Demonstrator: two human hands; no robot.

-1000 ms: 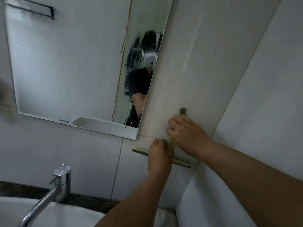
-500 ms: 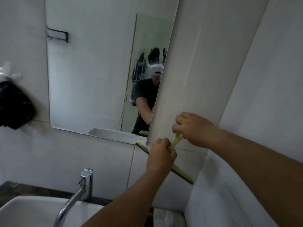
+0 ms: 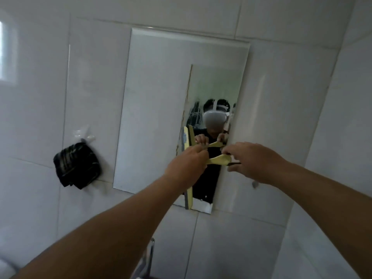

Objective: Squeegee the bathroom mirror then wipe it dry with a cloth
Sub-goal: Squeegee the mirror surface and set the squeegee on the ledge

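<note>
a home bathroom: glossy white wall tiles [image 3: 281,97], a wall mirror [image 3: 157,109], a chrome tap [image 3: 148,258] below.

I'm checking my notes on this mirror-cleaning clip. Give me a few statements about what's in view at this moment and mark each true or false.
1. Both hands hold the yellow squeegee. True: the left hand and the right hand grip its handle.
2. The squeegee blade lies level. False: it stands upright in front of the mirror.
3. A dark cloth hangs on the wall left of the mirror. True.
4. The right hand is wiping with the cloth. False: the cloth hangs untouched.
5. The mirror is round. False: it is rectangular.
</note>
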